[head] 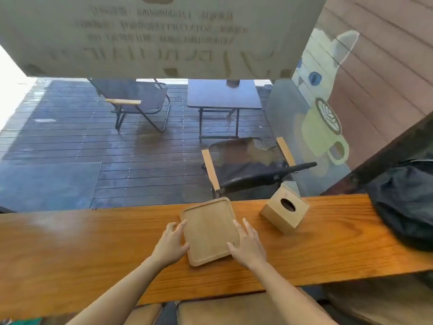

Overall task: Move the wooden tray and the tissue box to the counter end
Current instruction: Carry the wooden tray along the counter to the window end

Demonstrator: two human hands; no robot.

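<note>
A rectangular wooden tray (pixel 207 227) with rounded corners lies flat on the wooden counter (pixel 93 242), near its middle. My left hand (pixel 171 242) rests against the tray's left edge with fingers spread. My right hand (pixel 248 245) touches its right edge, thumb on the near corner. Whether the tray is gripped or only touched is unclear. A cube-shaped wooden tissue box (pixel 284 209) with an oval hole on top stands to the right of the tray, apart from both hands.
A black bag (pixel 405 202) sits at the counter's right end. Behind the counter is a window onto a wet deck with folding chairs (pixel 246 165) and a small table (pixel 222 95). Brown stools (pixel 234 310) stand below the counter's near edge.
</note>
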